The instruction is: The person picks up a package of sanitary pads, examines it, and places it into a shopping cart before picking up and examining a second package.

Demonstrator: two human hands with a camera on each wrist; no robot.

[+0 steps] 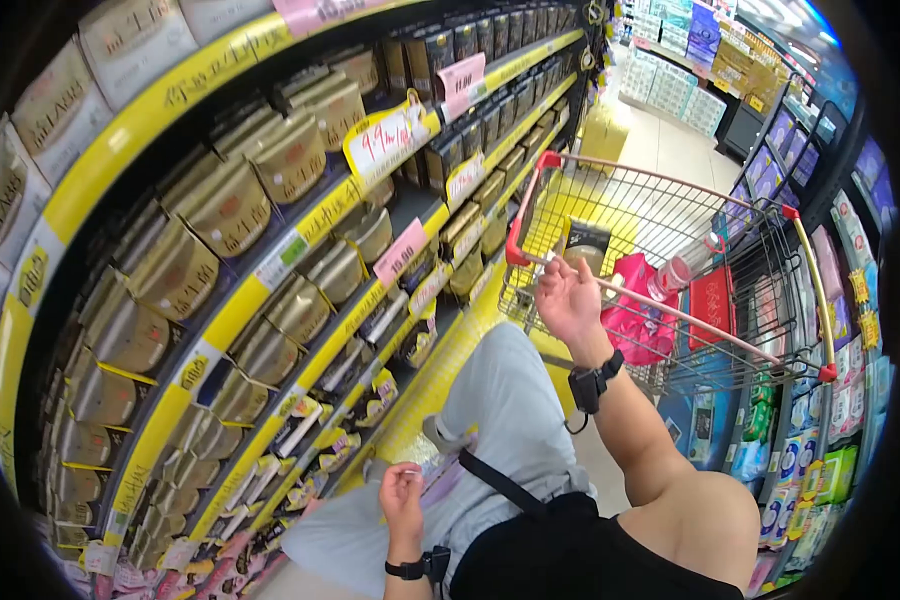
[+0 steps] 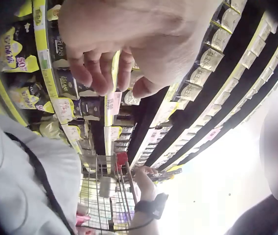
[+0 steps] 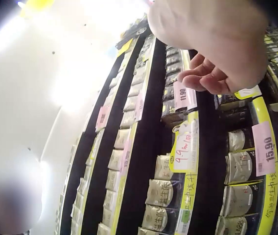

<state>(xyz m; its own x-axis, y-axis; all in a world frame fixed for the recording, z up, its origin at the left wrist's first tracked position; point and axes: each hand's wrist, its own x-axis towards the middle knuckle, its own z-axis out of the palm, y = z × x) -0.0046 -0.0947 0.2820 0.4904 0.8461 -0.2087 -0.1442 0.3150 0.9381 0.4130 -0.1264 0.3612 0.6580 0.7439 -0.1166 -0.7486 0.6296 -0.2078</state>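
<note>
My left hand [image 1: 402, 495] hangs over my lap, fingers loosely curled with nothing in them. In the left wrist view those loose fingers [image 2: 97, 71] overlap the packed shelves. The right hand [image 1: 570, 300] is palm up over the near rim of a wire shopping cart [image 1: 660, 180], its fingers relaxed and holding nothing. Seen from the right wrist, it stands before a pink price tag [image 3: 182, 95] on a shelf edge. Inside the cart lie a dark package [image 1: 585, 240], a bright pink bag [image 1: 635, 300], a clear plastic container [image 1: 673, 274] and a red item [image 1: 711, 308].
Long shelves of gold and black packets [image 1: 215, 215] run along the left, with yellow edge strips and a white price sign [image 1: 385, 137]. Packaged goods fill another rack [image 1: 810, 460] on the right. A tiled aisle [image 1: 660, 140] leads away beyond the cart.
</note>
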